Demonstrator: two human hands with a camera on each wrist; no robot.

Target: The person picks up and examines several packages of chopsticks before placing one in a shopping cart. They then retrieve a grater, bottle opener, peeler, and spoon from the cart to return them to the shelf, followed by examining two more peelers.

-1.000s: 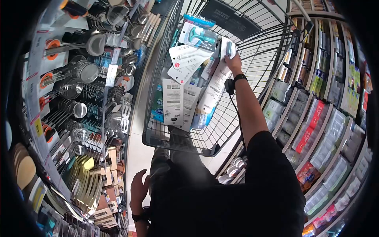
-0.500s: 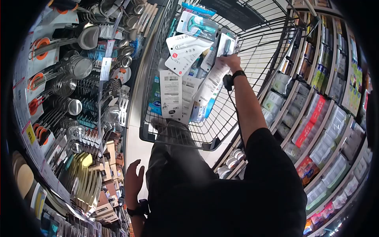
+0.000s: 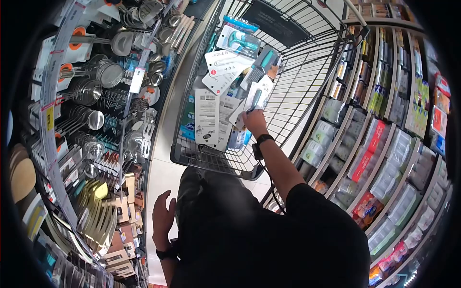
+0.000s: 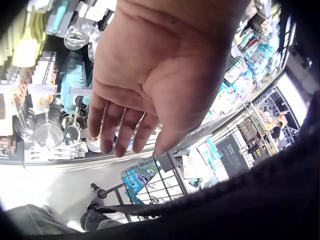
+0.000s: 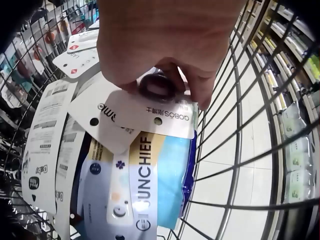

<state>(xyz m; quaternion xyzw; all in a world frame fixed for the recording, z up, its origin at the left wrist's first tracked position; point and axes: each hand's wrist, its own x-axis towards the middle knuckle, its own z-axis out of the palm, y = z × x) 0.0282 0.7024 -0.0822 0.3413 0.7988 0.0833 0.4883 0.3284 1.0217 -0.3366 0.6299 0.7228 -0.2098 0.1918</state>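
My right hand (image 3: 254,121) pinches the near end of a white-carded tool (image 3: 259,93) above the packages in a shopping cart (image 3: 211,165). In the right wrist view, the tool's dark ring-shaped handle end (image 5: 157,86) lies under my fingers; the working end is hidden there. Beneath the card is a package lettered JUNCHIEF (image 5: 145,175). Left of it lie white barcode cards (image 3: 207,115), with a ladle card (image 3: 228,62) and a teal-handled tool in a pack (image 3: 240,41) farther up. My left hand (image 3: 163,216) hangs beside my leg, fingers loosely extended, holding nothing.
Racks of ladles, strainers and other utensils (image 3: 103,72) line the left side. Shelves of packaged goods (image 3: 370,153) run along the right. The cart's wire side (image 5: 235,150) rises close beside my right hand. A dark panel (image 3: 278,24) spans the cart's far end.
My right hand has drawn the white-carded tool from the far right of the pile toward me and leftward. A teal-handled carded tool behind it now shows more fully. My left hand stays low.
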